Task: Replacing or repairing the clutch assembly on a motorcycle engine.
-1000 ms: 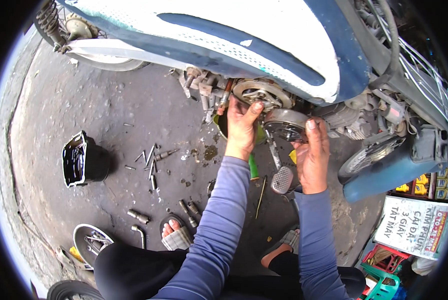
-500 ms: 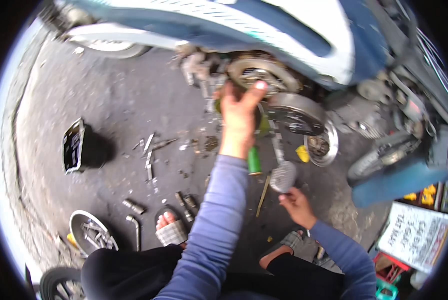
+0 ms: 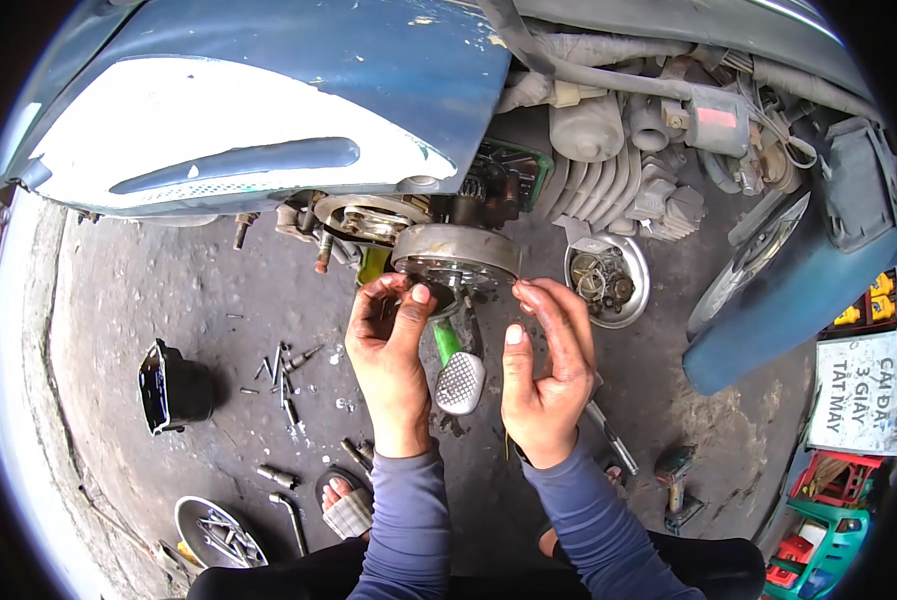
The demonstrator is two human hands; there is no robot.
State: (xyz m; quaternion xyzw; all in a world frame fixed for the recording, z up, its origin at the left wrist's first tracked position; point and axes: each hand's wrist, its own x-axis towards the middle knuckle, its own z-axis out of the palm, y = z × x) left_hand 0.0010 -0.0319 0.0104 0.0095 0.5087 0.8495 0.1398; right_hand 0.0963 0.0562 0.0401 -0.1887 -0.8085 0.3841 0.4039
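Nearby, a pedal point(image 3: 459, 385) juts below the drum point(image 3: 458, 247).

A mechanic's repair workshop

This looks like a motorbike repair workshop. A motorbike point(image 3: 78, 130) fills the upper part of the view, its engine point(image 3: 598, 190) showing below the frame. The hard grey floor point(image 3: 158, 280) is stained and serves as the work area: sockets point(image 3: 278, 476), a bent wrench point(image 3: 290, 520) and a power drill point(image 3: 674, 482) lie on it. A bowl of tools point(image 3: 190, 512), a black container point(image 3: 190, 390) and a bowl of metal parts point(image 3: 636, 272) stand around too. At the right edge are a lettered sign point(image 3: 853, 395) and yellow bottles point(image 3: 880, 304).
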